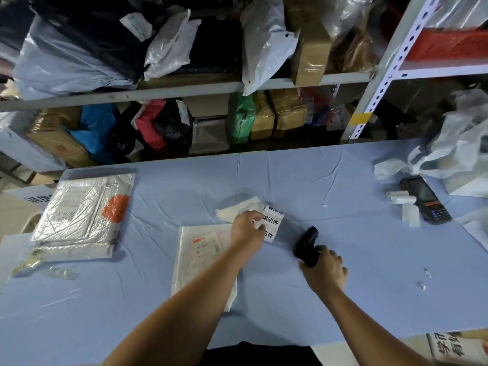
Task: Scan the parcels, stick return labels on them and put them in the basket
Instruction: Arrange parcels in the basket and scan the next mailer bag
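Now the left hand [247,229], nearer, pinches the label strip [273,223] just beyond the parcel [200,249]; the right hand [326,269] grips the scanner [306,244].

head cam | wide-angle | faces forward-down | near over table [330,180] | shelves [303,80] beyond

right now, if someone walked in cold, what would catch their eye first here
The two hands at the middle of the blue table draw the eye first: the left hand pinches a white strip of return labels printed in black, and the right hand grips a black scanner. A flat white parcel lies under the left forearm. At the far left, a stack of parcels shows a bright orange patch.
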`<state>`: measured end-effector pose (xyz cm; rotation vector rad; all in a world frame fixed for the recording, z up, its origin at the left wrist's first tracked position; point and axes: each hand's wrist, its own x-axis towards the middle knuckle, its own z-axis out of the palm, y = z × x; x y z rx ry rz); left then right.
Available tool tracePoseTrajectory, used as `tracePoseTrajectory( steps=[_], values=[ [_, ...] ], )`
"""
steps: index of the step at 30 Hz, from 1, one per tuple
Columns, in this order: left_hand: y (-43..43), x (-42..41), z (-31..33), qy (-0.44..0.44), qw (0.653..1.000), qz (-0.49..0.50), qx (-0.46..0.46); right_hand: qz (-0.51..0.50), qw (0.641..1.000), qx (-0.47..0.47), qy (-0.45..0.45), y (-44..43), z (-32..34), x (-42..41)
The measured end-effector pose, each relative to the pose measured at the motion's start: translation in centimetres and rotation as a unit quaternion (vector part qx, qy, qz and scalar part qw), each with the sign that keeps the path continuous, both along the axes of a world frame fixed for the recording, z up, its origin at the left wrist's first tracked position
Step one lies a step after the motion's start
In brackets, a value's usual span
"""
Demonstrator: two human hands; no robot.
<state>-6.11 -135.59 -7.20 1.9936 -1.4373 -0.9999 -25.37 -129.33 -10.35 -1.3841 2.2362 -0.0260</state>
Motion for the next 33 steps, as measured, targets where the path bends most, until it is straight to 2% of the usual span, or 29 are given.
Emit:
tracePoseTrajectory(
  steps=[3, 5, 6, 10, 12, 16, 20, 24, 28, 33],
  values=[
    [-2.6, -1.7, -0.6, -0.095, 0.995, -0.01, 0.004, -0.005, 0.999, -0.013, -0.037, 0.6, 0.5, -0.1],
    [-4.0, -2.3, -0.8, -0.112, 0.993, -0.018, 0.036, -0.021, 0.996, -0.047, -0.068, 0.9, 1.3, -0.1],
    [-4.5, -2.5, -0.9, -0.089, 0.995, -0.007, 0.052, -0.031, 0.993, -0.071, -0.09, 0.9, 1.7, -0.1],
    [-3.9, -2.9, -0.3, 0.118, 0.991, 0.04, 0.057, -0.063, 0.958, -0.198, -0.197, 0.7, 3.5, 0.8],
    [-3.0, -2.7, 0.3, 0.164, 0.985, 0.035, 0.033, -0.105, 0.934, -0.236, -0.247, 0.2, 4.2, 1.6],
    [-0.8, -1.6, 1.9, 0.205, 0.979, 0.012, 0.011, -0.171, 0.901, -0.158, -0.366, -1.4, 4.3, 3.7],
    [1.5, 0.6, 3.0, 0.228, 0.974, -0.011, 0.002, -0.146, 0.858, -0.144, -0.471, -1.9, 3.9, 5.4],
    [2.8, 2.9, 4.0, 0.228, 0.973, 0.014, -0.016, -0.073, 0.866, -0.142, -0.474, -1.7, 3.5, 6.9],
    [3.5, 5.0, 5.0, 0.216, 0.974, 0.06, -0.026, -0.011, 0.896, -0.131, -0.424, -1.0, 3.4, 8.5],
    [3.8, 7.0, 5.8, 0.186, 0.979, 0.064, -0.045, 0.024, 0.917, -0.113, -0.382, -0.9, 3.7, 9.2]
  ],
)
